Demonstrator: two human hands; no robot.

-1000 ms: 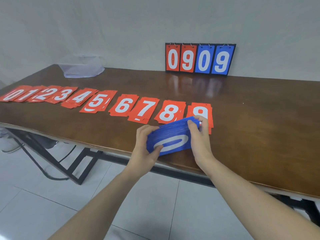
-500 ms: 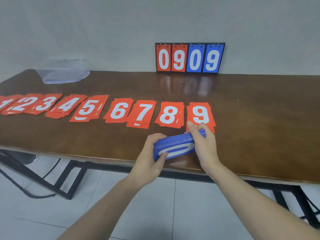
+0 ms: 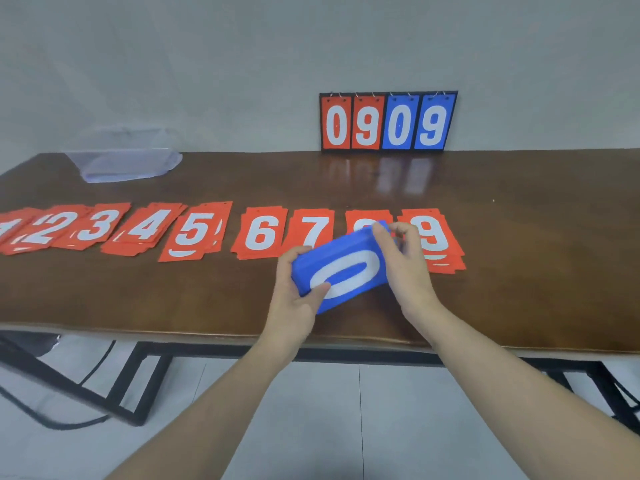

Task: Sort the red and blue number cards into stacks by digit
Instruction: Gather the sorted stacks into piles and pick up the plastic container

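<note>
Endwise, blue stack (image 3: 341,268) — gripped between both hands' fingers (image 3: 382,237).

Your card piles (image 3: 194,233) run in a row across the table (image 3: 519,254) at mid-frame, left to centre-right. The scoreboard (image 3: 388,121) stands behind them, upper centre-right; a plastic bag (image 3: 124,162) lies upper left.

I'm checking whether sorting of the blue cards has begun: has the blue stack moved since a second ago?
Yes. The blue stack has risen away from the table edge and now overlaps the red 8 pile; both hands hold it.
</note>
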